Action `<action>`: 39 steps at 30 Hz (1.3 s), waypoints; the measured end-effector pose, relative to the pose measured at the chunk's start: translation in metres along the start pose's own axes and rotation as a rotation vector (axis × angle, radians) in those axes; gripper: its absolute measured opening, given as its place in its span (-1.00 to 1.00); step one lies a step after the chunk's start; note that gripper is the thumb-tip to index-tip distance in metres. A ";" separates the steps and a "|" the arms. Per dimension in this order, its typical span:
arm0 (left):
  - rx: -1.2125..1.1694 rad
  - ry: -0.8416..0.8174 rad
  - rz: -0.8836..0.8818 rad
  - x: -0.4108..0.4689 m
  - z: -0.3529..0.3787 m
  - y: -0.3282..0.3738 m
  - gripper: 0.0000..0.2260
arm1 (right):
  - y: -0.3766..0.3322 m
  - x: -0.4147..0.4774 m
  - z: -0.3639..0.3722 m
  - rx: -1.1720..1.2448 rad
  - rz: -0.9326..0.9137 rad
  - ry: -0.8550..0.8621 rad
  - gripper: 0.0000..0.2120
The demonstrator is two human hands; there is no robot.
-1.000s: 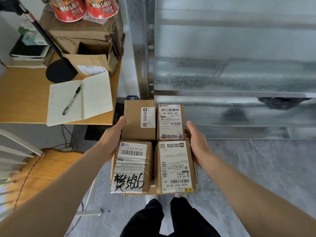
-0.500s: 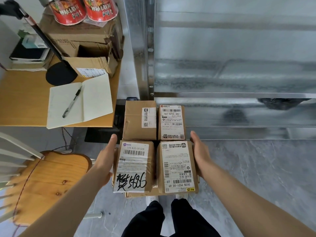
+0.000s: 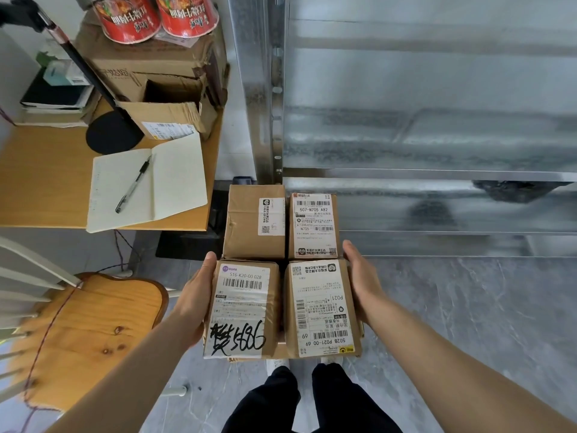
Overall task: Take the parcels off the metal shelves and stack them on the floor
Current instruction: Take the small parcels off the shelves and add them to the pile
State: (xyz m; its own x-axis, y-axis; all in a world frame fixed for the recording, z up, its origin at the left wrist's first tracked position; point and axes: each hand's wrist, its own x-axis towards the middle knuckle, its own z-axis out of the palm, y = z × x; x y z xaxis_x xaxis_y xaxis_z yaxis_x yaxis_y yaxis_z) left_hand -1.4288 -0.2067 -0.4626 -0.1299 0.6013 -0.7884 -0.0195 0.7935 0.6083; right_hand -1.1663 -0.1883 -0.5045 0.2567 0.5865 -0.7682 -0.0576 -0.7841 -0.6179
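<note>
Clamped between a left hand (image 3: 193,304) and a right hand (image 3: 359,285), four parcels (image 3: 249,307) ride in a two-by-two block on a flatter box (image 3: 282,350), off the shelves (image 3: 431,174) and just in front of their left post. Thumbs lie along the block's sides; the fingers beneath are hidden. The squeeze from both sides looks meant to keep the loose parcels together until they reach the floor (image 3: 468,323) before the shelves.
</note>
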 end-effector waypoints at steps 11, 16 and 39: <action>0.006 0.056 0.023 0.016 -0.005 0.026 -0.38 | -0.027 0.003 -0.007 -0.014 -0.136 -0.101 -0.48; -0.006 0.023 0.030 0.015 -0.001 0.026 -0.45 | -0.024 0.008 -0.003 -0.008 -0.128 -0.168 -0.42; -0.041 0.020 0.082 0.009 0.002 0.019 -0.57 | -0.018 0.003 -0.003 0.050 -0.207 -0.170 -0.51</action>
State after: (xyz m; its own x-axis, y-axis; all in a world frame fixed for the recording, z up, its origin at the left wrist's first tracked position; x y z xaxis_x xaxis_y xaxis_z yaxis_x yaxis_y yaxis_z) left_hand -1.4287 -0.1855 -0.4583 -0.1528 0.6614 -0.7343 -0.0485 0.7371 0.6741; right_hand -1.1613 -0.1728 -0.4953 0.1024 0.7621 -0.6393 -0.0690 -0.6357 -0.7689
